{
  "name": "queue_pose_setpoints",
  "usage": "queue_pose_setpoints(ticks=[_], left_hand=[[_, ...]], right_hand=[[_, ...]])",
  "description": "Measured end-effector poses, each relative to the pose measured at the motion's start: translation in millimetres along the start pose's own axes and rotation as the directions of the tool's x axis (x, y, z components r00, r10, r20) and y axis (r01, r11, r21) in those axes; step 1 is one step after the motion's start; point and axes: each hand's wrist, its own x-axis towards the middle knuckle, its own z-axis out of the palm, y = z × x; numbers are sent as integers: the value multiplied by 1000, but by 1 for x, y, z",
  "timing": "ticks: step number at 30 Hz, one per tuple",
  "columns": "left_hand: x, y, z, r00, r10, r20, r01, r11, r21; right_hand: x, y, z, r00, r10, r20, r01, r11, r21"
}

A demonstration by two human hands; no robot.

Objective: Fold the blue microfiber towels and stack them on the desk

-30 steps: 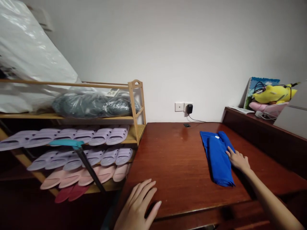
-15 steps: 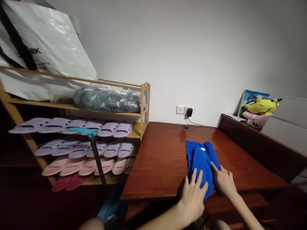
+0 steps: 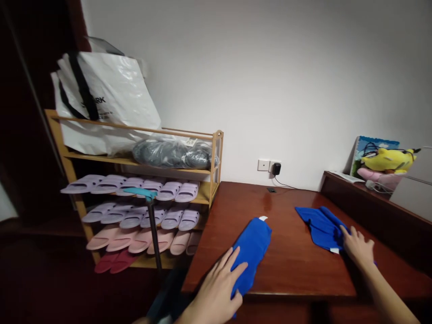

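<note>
Two pieces of blue fabric lie apart on the desk, each with a small white tag. The left one, a long folded blue cloth (image 3: 254,245), reaches the desk's front edge. Across its near left side, my left hand (image 3: 219,283) lies with fingers spread, pressing on it. The other, a loosely folded blue cloth (image 3: 322,227), rests farther right with a rolled far edge. At its right end is my right hand (image 3: 357,247), index finger on the fabric and the other fingers partly raised. It appears to pinch the edge, though the thumb is mostly hidden.
The reddish-brown desk (image 3: 236,207) meets the wall, where a black plug (image 3: 276,169) sits. A raised ledge (image 3: 354,191) on the right carries a yellow plush toy (image 3: 388,159). Left stand a slipper rack (image 3: 216,157), a white bag (image 3: 114,90) and a blue-topped pole (image 3: 153,225).
The two blue cloths, earlier lying together under both hands, are now apart. My left hand and its cloth moved left; my right hand and the other cloth moved right. The view has shifted too.
</note>
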Motion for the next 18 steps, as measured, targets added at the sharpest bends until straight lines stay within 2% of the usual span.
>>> queue_pose_setpoints(ticks=[3,7,10,15,16,18], left_hand=[[-2,-11,7,999,10,-31,-10,1000,-11],[2,-16,17,1000,27,-13,-28,999,-46],[6,-14,18,999,5,35,-3,998,-58],[6,-11,16,998,-47,46,50,996,-69],[5,-11,16,998,-47,40,50,996,-73],[4,-11,15,999,-44,26,46,996,-79]], right_hand=[[-5,-17,3,1000,-17,-19,18,998,55],[-20,-45,22,989,-125,85,111,981,157],[-13,-41,31,988,-103,119,80,980,185],[5,-24,27,993,46,109,-64,984,167],[4,-27,26,994,48,95,-64,984,169],[-6,-41,23,997,-32,73,17,980,201]])
